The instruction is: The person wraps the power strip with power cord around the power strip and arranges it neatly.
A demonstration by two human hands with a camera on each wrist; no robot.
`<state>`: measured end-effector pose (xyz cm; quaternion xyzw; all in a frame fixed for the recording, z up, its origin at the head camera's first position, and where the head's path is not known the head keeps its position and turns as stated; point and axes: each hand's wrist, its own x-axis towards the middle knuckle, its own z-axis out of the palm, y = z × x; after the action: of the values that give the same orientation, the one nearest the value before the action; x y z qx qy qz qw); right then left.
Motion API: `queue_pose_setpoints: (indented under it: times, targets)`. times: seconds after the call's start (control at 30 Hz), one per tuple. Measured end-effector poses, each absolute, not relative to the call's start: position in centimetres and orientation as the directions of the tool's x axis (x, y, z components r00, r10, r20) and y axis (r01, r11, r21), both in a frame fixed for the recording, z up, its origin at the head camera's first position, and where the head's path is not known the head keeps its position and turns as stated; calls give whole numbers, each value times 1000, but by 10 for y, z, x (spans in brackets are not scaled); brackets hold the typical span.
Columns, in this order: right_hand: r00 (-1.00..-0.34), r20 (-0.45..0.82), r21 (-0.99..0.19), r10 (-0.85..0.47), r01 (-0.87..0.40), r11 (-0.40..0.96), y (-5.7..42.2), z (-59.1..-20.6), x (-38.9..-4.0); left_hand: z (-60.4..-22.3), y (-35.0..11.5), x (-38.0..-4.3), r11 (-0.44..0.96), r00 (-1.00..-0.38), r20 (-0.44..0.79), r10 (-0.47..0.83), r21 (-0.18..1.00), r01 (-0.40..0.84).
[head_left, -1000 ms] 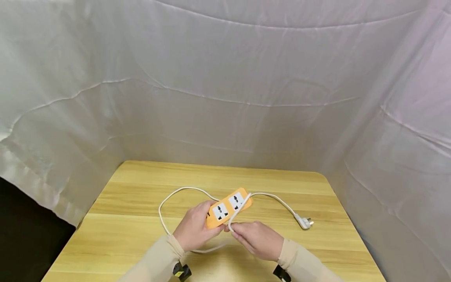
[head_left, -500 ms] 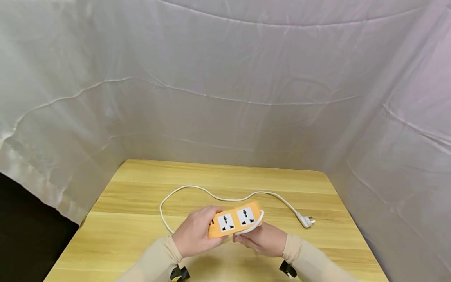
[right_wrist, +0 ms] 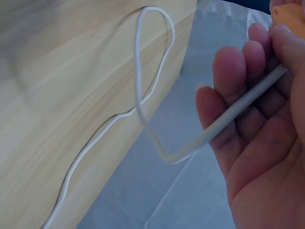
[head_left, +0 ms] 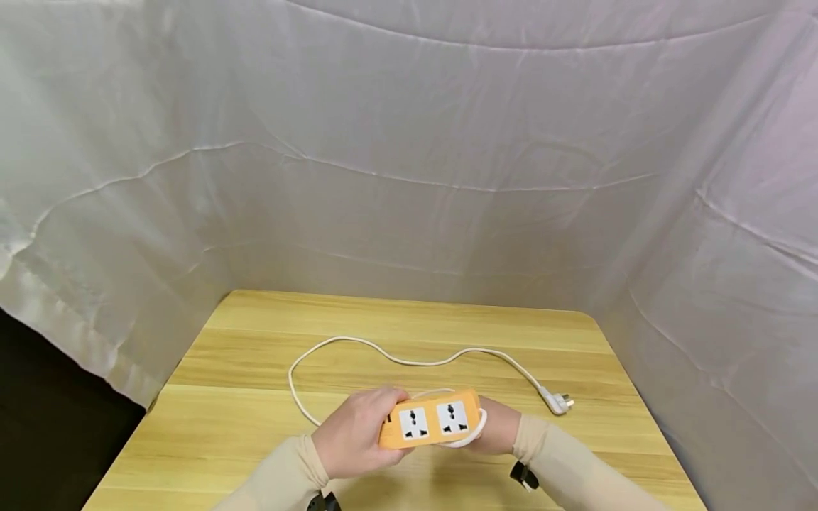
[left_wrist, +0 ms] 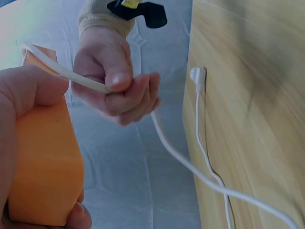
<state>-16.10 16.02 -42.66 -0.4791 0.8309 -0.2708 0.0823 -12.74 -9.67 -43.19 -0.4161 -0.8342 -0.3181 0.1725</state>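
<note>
An orange power strip [head_left: 431, 420] with two white socket faces is held above the table, its left end gripped by my left hand [head_left: 360, 434]. Its white cord [head_left: 409, 363] bends round the right end and passes along the near edge. Behind that end, partly hidden by the strip, my right hand [head_left: 501, 426] holds the cord. In the left wrist view the right thumb and fingers [left_wrist: 119, 78] pinch it, and the right wrist view shows the cord [right_wrist: 238, 106] running across the curled fingers. The plug [head_left: 557, 403] lies at the cord's far end.
The wooden table [head_left: 255, 397] bears the rest of the cord in a loose curve, with the plug towards the right edge. Grey cloth [head_left: 409, 234] hangs around the back and sides. A dark area [head_left: 57, 411] shows beyond the table at left.
The strip has come nearer the body and turned more level. The cord that crossed its face now bends round its right end, and the right hand has moved right and behind the strip.
</note>
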Motion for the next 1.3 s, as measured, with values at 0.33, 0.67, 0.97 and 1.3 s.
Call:
queue_pose_setpoints:
  times: [0.33,0.67,0.97,1.3]
  targets:
    - [-292,107,-182,-950,-945,270,147,-427,-194,-436,-96,-123,363,-517,514,684,375,853]
    - [-305,101,-90,-947,-951,297,142,-415,-214,-442,-101,-126,417,-504,450,737,283,864]
    - [-351,45,-11,-935,-936,351,129,-401,-224,-451,-103,-130,495,-541,345,767,219,841]
    - [-343,75,107,-936,-931,349,123,-393,-229,-457,-104,-134,613,-654,224,722,229,756]
